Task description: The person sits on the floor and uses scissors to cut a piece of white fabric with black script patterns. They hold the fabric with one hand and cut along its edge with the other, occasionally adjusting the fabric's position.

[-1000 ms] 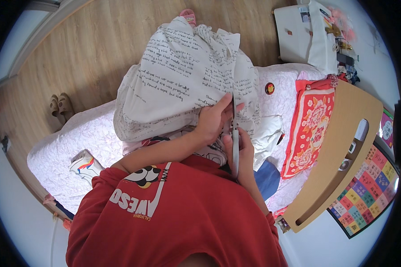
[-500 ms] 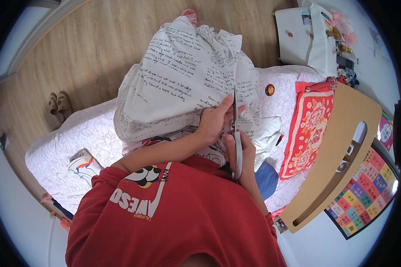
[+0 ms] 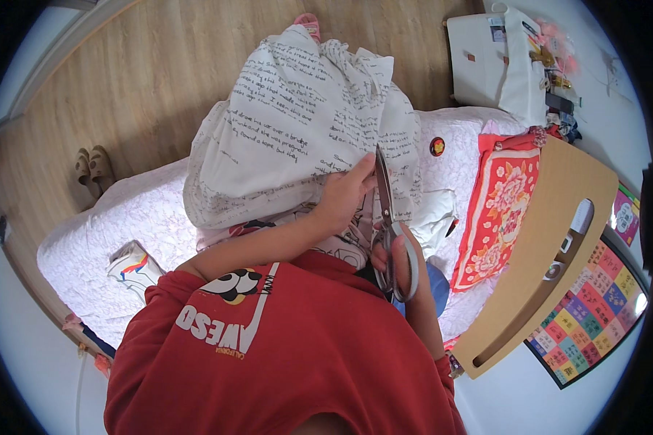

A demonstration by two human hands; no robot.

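A large white cloth (image 3: 276, 109) printed with lines of black handwriting-style lettering lies draped over my lap and legs. My left hand (image 3: 341, 201) grips its near right part, thumb stretched along the fabric beside the blades. In my right hand (image 3: 401, 252) is a pair of scissors (image 3: 383, 185) with grey-rimmed handles, my fingers in the loops. The blades point away from me along the cloth, their tips close to my left thumb. Whether fabric lies between the blades cannot be made out.
I sit on a bed with a pale patterned cover (image 3: 80, 239). On it are a small round red-and-black item (image 3: 437, 146), a red floral cushion (image 3: 497, 217) and a white printed cloth (image 3: 134, 264). A wooden board (image 3: 559, 210) stands right; brown slippers (image 3: 94, 168) rest on the floor.
The scissors have turned in my right hand, so both handle loops now show, spread apart, instead of edge-on. My left hand has shifted slightly; the cloth stays nearly in place.
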